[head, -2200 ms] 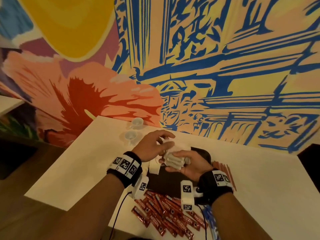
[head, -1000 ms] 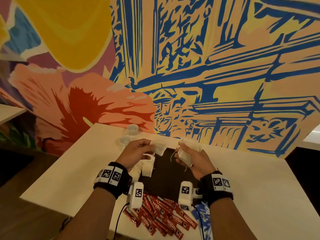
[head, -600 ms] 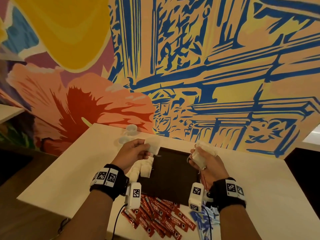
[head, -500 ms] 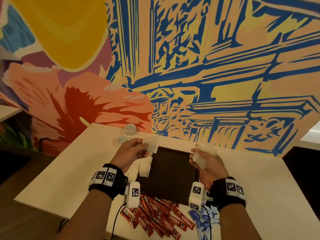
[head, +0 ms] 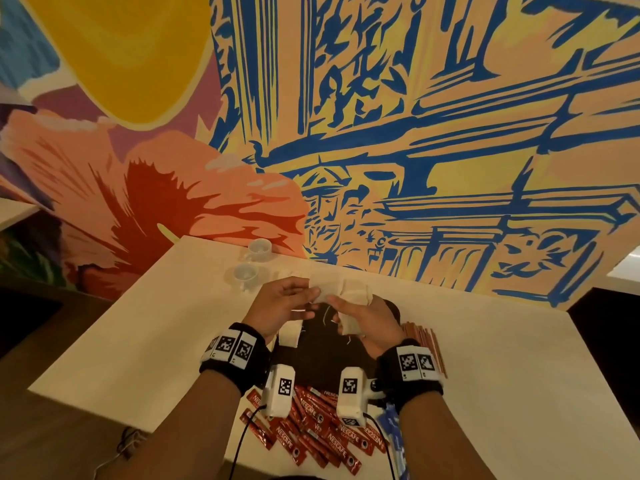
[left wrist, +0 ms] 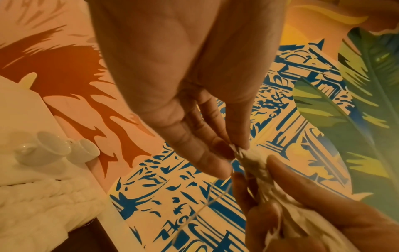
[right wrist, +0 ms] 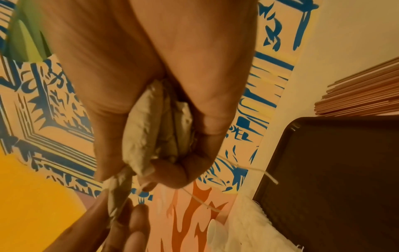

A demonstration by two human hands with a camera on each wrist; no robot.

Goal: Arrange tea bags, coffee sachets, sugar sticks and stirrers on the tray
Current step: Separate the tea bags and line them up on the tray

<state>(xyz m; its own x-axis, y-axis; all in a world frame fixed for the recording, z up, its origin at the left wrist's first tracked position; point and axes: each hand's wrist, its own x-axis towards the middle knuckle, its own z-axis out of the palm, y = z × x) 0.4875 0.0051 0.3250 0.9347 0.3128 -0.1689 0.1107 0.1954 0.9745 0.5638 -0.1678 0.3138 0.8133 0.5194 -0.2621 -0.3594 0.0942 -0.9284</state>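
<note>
Both hands meet above the far end of the dark brown tray. My right hand grips a bunch of white tea bags, their strings hanging loose. My left hand pinches the end of one tea bag from that bunch between thumb and fingers. In the right wrist view the bunch sits in the curled palm. More tea bags lie along the tray's left edge. Red coffee sachets, blue sugar sticks and brown stirrers lie on the table around the tray.
Two small white cups stand at the far left of the white table, close to the painted wall. The table's near edge runs just below the sachets. Cables hang from both wrist cameras.
Half a second ago the hands were apart at the tray's two sides, each holding tea bags. Now they have come together and the left hand pinches a bag at the right hand's bunch.
</note>
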